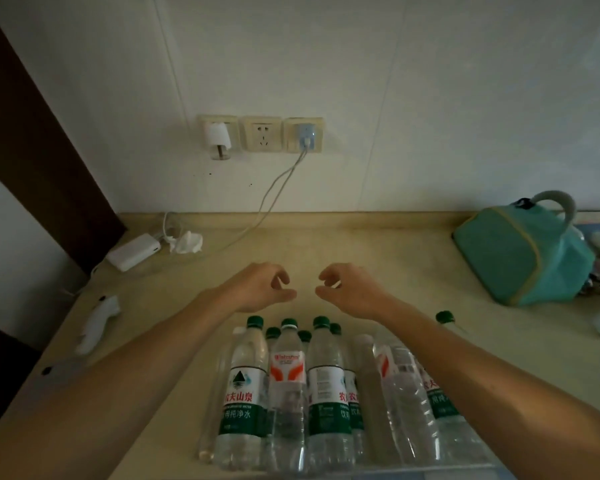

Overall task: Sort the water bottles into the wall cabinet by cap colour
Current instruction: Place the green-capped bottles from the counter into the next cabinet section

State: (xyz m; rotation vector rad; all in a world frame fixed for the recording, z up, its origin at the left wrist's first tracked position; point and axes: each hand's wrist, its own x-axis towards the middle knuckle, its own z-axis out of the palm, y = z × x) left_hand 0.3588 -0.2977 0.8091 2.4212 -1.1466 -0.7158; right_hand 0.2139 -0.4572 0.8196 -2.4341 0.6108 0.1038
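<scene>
Green screw caps top most of the clear plastic water bottles (321,393), which stand packed together, touching, at the near edge of the beige worktop (378,251); a few at the sides show no cap that I can make out; the wall cabinet is not in view. Judging by the thin walls and what looks like little or no water inside, they should be light, crushable and easy to tip; a hold around the shoulder or just under the cap seems safest, lifting straight up so neighbours stay standing. Both arms reach over the cluster; the left hand (262,287) and right hand (349,287) hover beyond the caps, each grip loosely curled and holding nothing, fingertips near each other. Open room lies behind the hands up to the wall; a loose green cap (444,317) sits right of the right forearm; a teal fabric bag (523,258) crowds the far right; a white power bank (134,252) and crumpled tissue (187,242) lie far left.
</scene>
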